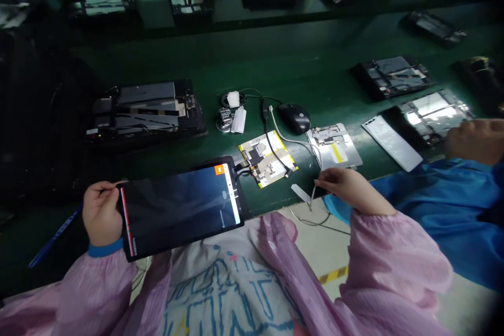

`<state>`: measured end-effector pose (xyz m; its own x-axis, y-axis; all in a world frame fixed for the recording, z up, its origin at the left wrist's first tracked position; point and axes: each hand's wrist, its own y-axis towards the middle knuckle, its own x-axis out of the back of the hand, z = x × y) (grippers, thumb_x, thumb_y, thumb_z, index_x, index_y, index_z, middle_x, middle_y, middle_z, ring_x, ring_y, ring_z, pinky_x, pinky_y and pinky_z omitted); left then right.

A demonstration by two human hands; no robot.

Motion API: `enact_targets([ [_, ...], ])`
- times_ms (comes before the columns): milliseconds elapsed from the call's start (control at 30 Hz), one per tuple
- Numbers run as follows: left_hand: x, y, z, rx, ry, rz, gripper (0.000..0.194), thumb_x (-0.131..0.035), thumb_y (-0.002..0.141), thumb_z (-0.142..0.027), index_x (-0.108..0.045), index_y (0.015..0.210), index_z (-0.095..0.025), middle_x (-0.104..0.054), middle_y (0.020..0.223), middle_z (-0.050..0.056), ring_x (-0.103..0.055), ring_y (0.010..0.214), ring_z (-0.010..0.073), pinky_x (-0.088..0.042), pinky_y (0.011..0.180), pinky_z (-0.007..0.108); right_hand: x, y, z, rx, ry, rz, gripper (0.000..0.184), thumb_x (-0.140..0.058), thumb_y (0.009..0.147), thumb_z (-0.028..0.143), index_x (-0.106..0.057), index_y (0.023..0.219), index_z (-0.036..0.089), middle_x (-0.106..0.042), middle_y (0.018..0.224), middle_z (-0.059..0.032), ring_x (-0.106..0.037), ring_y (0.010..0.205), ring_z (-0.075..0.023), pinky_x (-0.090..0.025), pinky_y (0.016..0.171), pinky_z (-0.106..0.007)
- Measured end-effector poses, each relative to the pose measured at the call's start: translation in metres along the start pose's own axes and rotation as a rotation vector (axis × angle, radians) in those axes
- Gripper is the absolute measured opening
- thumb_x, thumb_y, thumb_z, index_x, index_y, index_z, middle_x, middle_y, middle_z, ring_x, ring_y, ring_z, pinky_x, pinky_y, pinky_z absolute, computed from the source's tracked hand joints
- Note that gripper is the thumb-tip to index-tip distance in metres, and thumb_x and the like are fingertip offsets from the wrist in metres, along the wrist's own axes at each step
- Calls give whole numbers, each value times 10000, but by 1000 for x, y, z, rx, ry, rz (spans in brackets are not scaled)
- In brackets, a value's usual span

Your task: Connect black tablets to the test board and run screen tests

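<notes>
My left hand [101, 213] grips the left edge of a black tablet [179, 209], whose lit screen shows a dark page with an orange mark in one corner. A blue pen [55, 237] sticks out past that hand and seems held with the tablet. My right hand [350, 189] pinches a thin white cable [314, 192] above the table edge. Close by lie a white paper strip [301, 193], a bare circuit board with yellow patches [268, 158] and a metal-backed panel [334, 146]. A black cable links the tablet to the board.
A green workbench [236, 63] holds several opened tablets, a black mouse [294, 118], a coiled cable and a small metal part. A co-worker's hand [472, 142] in a blue sleeve rests at the right. Further devices sit on a shelf behind.
</notes>
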<state>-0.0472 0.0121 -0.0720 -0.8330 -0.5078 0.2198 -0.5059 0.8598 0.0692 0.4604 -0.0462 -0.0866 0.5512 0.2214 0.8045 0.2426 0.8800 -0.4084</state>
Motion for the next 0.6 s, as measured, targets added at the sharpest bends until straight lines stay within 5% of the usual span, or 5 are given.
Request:
enact_targets([
  [300,-2,-3,-2,43,-34,3,195,-616,589,-204,-508,748,-174,-616,635,-20,-571,591,124,-435,649,253,-6,-18,12,97,-304,-94,195,-509,792,278,-584,635,188,-641,663,-102,-581,616,-219,-387,600,-338],
  [400,-1,-5,-1,50,-54,32,192,-617,615,-205,-503,766,-172,-581,608,-29,-563,584,122,-434,653,253,-11,-32,32,122,-425,-240,207,-456,830,275,-565,690,169,-604,661,-147,-570,625,-261,-373,582,-366],
  [500,1,-7,1,61,-86,55,186,-621,636,-196,-501,775,-172,-599,651,-15,-567,601,118,-435,663,247,-30,-45,67,334,-412,-430,245,-470,855,354,-577,897,138,-620,826,-172,-593,787,-307,-441,663,-403],
  [600,3,-6,4,56,-96,57,173,-621,647,-186,-508,777,-168,-605,674,-6,-565,617,114,-428,660,237,-62,-58,110,641,-163,-426,562,-550,821,490,-457,1235,122,-516,1236,-216,-495,1149,-356,-426,916,-498],
])
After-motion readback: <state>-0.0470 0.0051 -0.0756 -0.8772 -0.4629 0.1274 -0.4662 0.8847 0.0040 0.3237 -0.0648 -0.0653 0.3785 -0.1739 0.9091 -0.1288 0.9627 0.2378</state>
